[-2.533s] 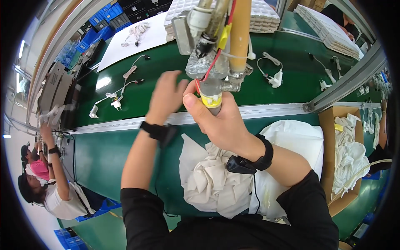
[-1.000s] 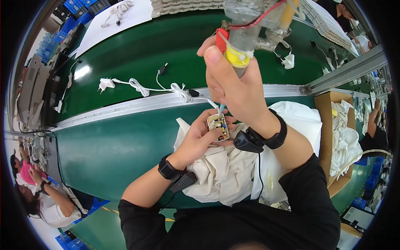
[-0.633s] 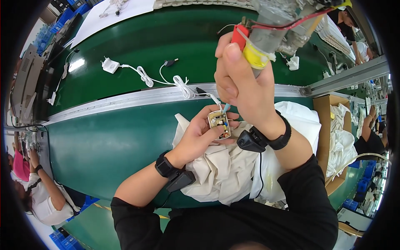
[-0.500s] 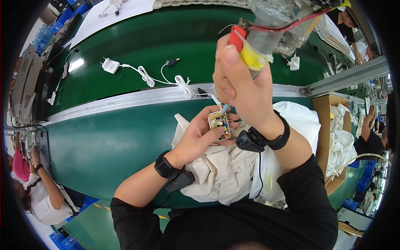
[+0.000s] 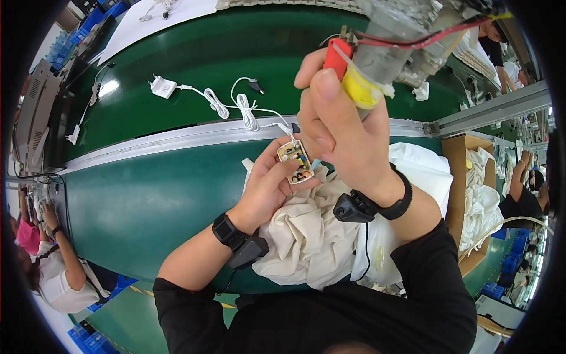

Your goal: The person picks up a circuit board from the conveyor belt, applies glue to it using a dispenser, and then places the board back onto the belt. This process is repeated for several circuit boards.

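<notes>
My left hand (image 5: 268, 180) holds a small open white adapter casing (image 5: 295, 182), its circuit board (image 5: 289, 154) facing up and my thumb over the components. From its top end runs a white cable (image 5: 248, 112), coiled across the metal rail. My right hand (image 5: 348, 127) is wrapped round a hanging grey tubular tool (image 5: 386, 50) with a yellow band (image 5: 359, 88) and a red switch-like part (image 5: 338, 58). Below that hand a pale blue pointed tip (image 5: 315, 164) shows beside the casing's right edge; whether they touch I cannot tell. The fingers hide the tool's middle.
Crumpled cream cloth (image 5: 309, 242) lies under my hands, with a white bag (image 5: 421, 171) to its right. A white plug adapter (image 5: 163, 87) rests on the green bench beyond the metal rail (image 5: 194, 137). At right stands a cardboard box (image 5: 454, 162). Other people work on both sides.
My left hand has moved left with the casing, away from the blue tip. The cable and the plug adapter have shifted slightly. My right hand stays near the same place on the tool.
</notes>
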Demonstrator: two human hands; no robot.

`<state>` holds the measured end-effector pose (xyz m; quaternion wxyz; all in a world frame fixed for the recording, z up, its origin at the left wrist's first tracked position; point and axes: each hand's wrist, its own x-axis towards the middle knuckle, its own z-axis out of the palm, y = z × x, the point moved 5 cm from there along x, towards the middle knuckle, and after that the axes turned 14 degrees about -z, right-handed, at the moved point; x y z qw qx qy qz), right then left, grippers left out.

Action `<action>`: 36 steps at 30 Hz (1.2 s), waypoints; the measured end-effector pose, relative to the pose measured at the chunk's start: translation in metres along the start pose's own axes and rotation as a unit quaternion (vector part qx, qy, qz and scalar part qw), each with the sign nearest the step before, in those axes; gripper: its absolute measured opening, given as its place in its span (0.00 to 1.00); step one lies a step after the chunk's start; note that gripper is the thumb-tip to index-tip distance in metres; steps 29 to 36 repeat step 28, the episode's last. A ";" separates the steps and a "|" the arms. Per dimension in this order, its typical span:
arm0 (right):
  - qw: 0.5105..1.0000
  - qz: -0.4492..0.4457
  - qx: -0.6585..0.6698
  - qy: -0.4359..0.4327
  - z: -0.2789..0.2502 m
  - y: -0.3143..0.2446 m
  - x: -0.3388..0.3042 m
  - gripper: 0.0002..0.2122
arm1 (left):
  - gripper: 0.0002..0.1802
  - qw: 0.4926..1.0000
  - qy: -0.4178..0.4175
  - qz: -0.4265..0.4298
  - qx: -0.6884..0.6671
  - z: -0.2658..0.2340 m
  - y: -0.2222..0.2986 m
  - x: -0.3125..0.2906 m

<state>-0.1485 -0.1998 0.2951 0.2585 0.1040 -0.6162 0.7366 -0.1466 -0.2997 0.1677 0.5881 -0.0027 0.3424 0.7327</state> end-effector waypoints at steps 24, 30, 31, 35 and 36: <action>0.999 0.013 0.023 -0.021 0.015 0.007 -0.007 0.17 | 0.21 0.986 -0.128 -0.032 -0.100 0.003 0.004 -0.008; 0.999 0.006 0.042 -0.034 0.019 0.013 -0.010 0.16 | 0.24 0.982 -0.147 -0.057 -0.107 -0.004 0.000 -0.008; 0.999 0.006 0.042 -0.034 0.019 0.013 -0.010 0.16 | 0.24 0.982 -0.147 -0.057 -0.107 -0.004 0.000 -0.008; 0.999 0.006 0.042 -0.034 0.019 0.013 -0.010 0.16 | 0.24 0.982 -0.147 -0.057 -0.107 -0.004 0.000 -0.008; 0.999 0.006 0.042 -0.034 0.019 0.013 -0.010 0.16 | 0.24 0.982 -0.147 -0.057 -0.107 -0.004 0.000 -0.008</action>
